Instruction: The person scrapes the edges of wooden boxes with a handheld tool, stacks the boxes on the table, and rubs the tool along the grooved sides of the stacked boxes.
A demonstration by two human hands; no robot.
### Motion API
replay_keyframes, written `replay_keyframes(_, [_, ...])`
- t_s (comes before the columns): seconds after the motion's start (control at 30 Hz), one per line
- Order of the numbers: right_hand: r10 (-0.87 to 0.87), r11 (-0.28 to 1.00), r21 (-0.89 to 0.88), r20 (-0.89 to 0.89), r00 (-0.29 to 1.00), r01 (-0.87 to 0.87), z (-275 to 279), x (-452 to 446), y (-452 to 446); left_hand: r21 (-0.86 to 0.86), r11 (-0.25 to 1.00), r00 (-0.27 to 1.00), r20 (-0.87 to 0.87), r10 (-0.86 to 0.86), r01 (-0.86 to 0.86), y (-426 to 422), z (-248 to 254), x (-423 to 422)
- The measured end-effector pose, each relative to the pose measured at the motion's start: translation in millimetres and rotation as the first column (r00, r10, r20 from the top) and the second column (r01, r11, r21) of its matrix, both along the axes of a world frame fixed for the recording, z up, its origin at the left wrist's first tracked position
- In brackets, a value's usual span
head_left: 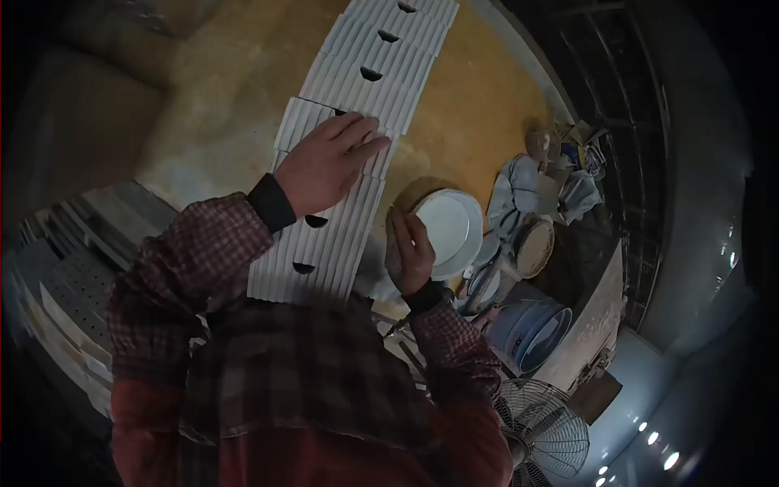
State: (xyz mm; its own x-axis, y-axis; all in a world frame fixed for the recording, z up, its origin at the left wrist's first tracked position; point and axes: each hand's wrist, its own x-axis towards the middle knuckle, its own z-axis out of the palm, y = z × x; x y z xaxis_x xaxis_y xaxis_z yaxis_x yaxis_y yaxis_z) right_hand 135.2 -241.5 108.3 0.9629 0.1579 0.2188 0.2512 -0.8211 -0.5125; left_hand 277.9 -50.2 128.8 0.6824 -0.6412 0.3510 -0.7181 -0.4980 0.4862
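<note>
A long row of pale grooved strips (pixel 324 252) with dark half-round notches runs up the yellowish table. My left hand (pixel 324 162) lies across the strips, palm down, its fingers spread a little over one notch. To the right of the row, my right hand (pixel 412 253) is closed round a greyish, flat-looking piece (pixel 393 256), perhaps a sponge or pad, mostly hidden by the fingers. Just beyond that hand stands a round white basin (pixel 448 231) with pale contents.
Right of the basin are a grey cloth (pixel 514 191), a round brownish container (pixel 535 247) and a blue bucket (pixel 531 331). A caged fan (pixel 544 430) stands at the lower right. Stacked boards (pixel 69 296) lie at the left.
</note>
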Motion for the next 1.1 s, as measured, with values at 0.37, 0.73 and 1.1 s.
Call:
replay_keyframes(0.37, [0.203,0.970,0.158,-0.099,0.974,-0.186,33,37,-13,-0.005,0.999,0.966,-0.254,-0.048,0.048,22,26,-54])
replay_keyframes(0.73, [0.236,0.914,0.379,-0.202,0.951,-0.146,51,49,-22,0.074,0.990,0.830,-0.555,-0.056,0.117,48,35,-118])
replay_keyframes(1.1, [0.330,0.930,0.260,-0.283,0.901,-0.259,55,69,-23,0.117,0.990,0.925,-0.379,-0.025,0.074,43,19,-120])
